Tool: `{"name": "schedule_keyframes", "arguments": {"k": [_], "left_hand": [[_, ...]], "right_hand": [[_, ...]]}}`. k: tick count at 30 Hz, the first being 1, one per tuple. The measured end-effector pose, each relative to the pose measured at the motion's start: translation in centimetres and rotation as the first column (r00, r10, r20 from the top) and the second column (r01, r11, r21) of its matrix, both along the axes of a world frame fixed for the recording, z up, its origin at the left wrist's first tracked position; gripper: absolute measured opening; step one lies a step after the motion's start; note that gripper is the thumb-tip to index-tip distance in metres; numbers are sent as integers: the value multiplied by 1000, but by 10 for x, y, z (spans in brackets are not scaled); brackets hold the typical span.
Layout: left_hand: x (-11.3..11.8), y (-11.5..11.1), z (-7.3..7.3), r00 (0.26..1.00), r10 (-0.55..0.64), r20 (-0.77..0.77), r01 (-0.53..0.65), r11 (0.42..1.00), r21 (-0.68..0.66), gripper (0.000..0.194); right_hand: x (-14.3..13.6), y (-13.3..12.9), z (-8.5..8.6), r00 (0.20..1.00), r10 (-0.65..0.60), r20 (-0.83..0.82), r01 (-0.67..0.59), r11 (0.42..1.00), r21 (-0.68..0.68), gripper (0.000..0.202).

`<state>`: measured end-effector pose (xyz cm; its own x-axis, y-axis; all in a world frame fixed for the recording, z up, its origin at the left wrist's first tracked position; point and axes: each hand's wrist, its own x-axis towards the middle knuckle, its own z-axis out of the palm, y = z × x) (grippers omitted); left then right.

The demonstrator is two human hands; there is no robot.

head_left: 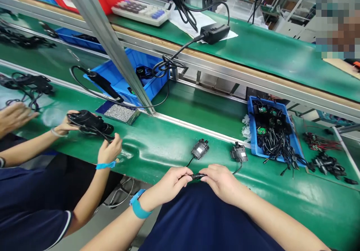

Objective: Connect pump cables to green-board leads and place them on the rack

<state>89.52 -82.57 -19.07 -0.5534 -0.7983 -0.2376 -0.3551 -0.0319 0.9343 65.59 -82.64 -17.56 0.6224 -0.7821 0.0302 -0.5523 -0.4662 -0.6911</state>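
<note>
Now a black cable joint [197, 176] is held at the green table's [157, 142] near edge, its left end pinched by the thumb and fingers of the left hand [176, 183], its right end by those of the right hand [222, 183]. Two connectors are apparently being mated; whether they are fully seated cannot be told. Straight alignment and even pressure seem called for next. Both wrists are angled inward, with the left black box [200, 149] and right black box [239, 152] placed farther off.
</note>
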Motion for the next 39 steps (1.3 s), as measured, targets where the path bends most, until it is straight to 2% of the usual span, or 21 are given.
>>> {"name": "schedule_keyframes", "arguments": {"k": [2, 5, 8, 10, 11, 15, 17, 19, 22, 28, 32, 36, 39], "left_hand": [[0, 0, 0, 1000, -11, 12, 12, 999, -41, 24], [0, -3, 1, 1000, -6, 9, 6, 997, -79, 23], [-1, -9, 2, 998, -57, -20, 58, 995, 81, 22], [-3, -12, 3, 992, -112, -48, 120, 973, 198, 22], [-4, -13, 3, 991, -123, -53, 132, 968, 213, 22], [-11, -13, 4, 997, -72, -34, 74, 996, 56, 18], [-15, -13, 5, 996, -84, -38, 84, 996, -9, 18], [-18, -13, 6, 993, -110, -40, 110, 994, -24, 18], [-19, -16, 8, 992, -113, -50, 112, 994, -14, 18], [-10, -22, 11, 985, -170, 15, 171, 984, -50, 13], [-9, -19, 5, 983, -177, 44, 182, 969, -166, 14], [-14, -12, 0, 970, -181, 160, 224, 924, -309, 14], [-16, -8, -3, 974, -147, 170, 195, 930, -313, 14]], "right_hand": [[0, 1, 0, 999, 20, -37, -20, 1000, -4, 27], [-1, 2, -2, 1000, 15, -6, -15, 999, 29, 24], [-4, 5, -7, 999, 28, 32, -25, 996, -83, 23], [-6, 7, -11, 998, 58, 37, -51, 983, -178, 24], [-7, 9, -13, 997, 63, 43, -54, 980, -192, 24], [-7, 14, -18, 992, -12, 128, 30, 990, -140, 21], [-7, 16, -21, 986, -20, 165, 50, 983, -174, 20], [-7, 17, -23, 984, -10, 180, 51, 972, -228, 22], [-10, 15, -25, 983, -20, 184, 64, 969, -238, 23], [-4, 4, -19, 988, -44, 151, 65, 989, -136, 18], [6, 2, -21, 988, -102, 117, 108, 993, -45, 27], [7, -1, -23, 998, -61, 21, 57, 986, 157, 50], [4, -2, -23, 998, -67, -13, 68, 962, 263, 40]]}}
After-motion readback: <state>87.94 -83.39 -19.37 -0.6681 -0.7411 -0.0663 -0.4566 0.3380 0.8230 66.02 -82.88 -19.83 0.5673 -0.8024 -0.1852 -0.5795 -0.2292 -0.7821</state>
